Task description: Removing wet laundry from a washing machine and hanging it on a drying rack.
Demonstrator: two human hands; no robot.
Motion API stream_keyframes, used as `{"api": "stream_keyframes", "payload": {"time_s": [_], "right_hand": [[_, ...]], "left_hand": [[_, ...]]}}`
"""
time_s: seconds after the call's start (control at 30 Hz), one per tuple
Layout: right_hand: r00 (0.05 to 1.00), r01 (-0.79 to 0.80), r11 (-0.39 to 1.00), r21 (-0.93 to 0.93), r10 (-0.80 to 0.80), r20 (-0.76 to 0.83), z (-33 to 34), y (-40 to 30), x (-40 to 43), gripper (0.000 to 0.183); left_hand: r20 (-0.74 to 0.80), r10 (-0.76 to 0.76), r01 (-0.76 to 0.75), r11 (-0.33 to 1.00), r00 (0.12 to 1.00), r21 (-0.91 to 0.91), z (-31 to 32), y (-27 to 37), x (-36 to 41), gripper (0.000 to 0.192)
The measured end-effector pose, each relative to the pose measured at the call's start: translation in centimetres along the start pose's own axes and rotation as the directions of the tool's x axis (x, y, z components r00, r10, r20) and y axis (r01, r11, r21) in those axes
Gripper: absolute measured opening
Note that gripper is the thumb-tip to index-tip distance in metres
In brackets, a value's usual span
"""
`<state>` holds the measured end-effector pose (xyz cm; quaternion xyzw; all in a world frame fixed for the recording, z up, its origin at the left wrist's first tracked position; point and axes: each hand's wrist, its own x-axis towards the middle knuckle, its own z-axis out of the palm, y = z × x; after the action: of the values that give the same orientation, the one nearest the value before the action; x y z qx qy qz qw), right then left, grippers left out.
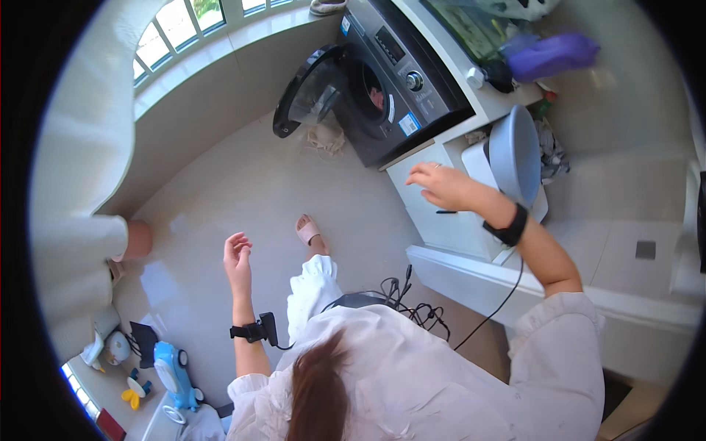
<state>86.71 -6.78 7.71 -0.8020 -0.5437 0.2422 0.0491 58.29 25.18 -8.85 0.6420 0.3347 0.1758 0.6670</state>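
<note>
Over the floor at left centre, my left hand point(238, 256) is raised with its fingers loosely curled and holds nothing. My right hand point(444, 184), fingers apart and empty, hovers over a white cabinet point(424, 209). Beyond it stands a dark grey front-loading washing machine point(380, 132) with its round door point(309, 91) swung open. Inside the drum lies some reddish cloth point(376, 98). A light cloth point(325, 138) lies on the floor below the door. A blue-grey plastic basin point(515, 154) stands on edge beside my right forearm. Both wrists wear black straps with cables.
A purple plastic item point(551, 57) and a glass tank point(466, 27) are on the counter at top right. A pink pot point(138, 240) stands by the curtain point(83, 138). A blue toy car point(174, 375) is at lower left. Black cables point(419, 308) hang at my waist.
</note>
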Motion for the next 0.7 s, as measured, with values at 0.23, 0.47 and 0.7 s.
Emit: {"api": "stream_keyframes", "payload": {"time_s": [0.23, 0.47, 0.7], "right_hand": [[0.99, -0.12, 0.964, 0.236, 0.099, 0.099, 12.8, 14.3, 15.2, 0.038], [0.768, -0.552, 0.71, 0.436, 0.637, -0.065, 20.5, 30.0, 32.4, 0.05], [0.588, -0.7, 0.704, 0.116, 0.662, -0.464, 29.8, 54.9, 41.7, 0.027]], "left_hand": [[0.235, -0.409, 0.288, 0.861, 0.882, 0.419, 10.3, -10.2, 2.8, 0.029], [0.039, -0.771, 0.569, 0.501, 0.635, 0.652, 17.6, -20.3, -3.1, 0.055], [-0.187, -0.934, 0.745, 0.112, 0.305, 0.657, 26.0, -20.6, 1.2, 0.07]]}}
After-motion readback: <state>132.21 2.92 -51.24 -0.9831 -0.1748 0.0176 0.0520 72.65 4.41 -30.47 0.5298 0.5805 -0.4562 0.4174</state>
